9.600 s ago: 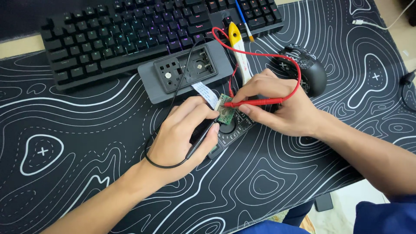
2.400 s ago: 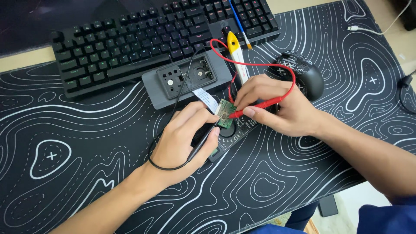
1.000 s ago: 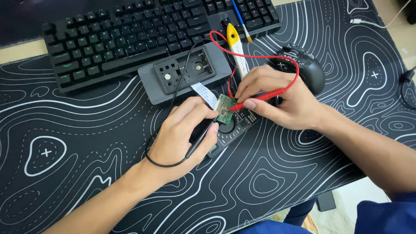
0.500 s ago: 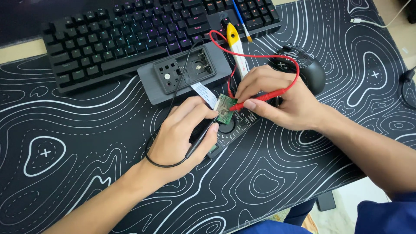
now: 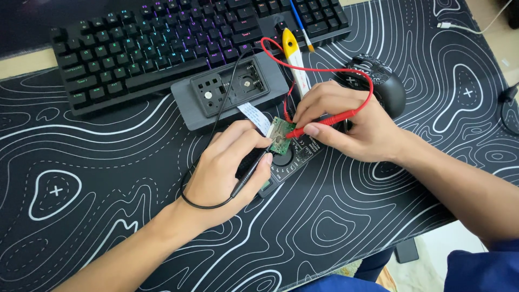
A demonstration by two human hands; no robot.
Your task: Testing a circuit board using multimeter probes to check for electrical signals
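Already the left hand [image 5: 227, 167] pinches the black probe [image 5: 250, 172] and the right hand [image 5: 351, 127] the red probe [image 5: 324, 120]; either tip could slip off the small board [image 5: 280, 136].

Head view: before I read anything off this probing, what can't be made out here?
- Black probe tip: hidden behind the left hand fingers.
- Multimeter: display and much of the body covered by both hands and the green circuit board; dial setting too small.
- Red probe contact point: too small to tell.
- Keyboard: top cut off by the frame edge.
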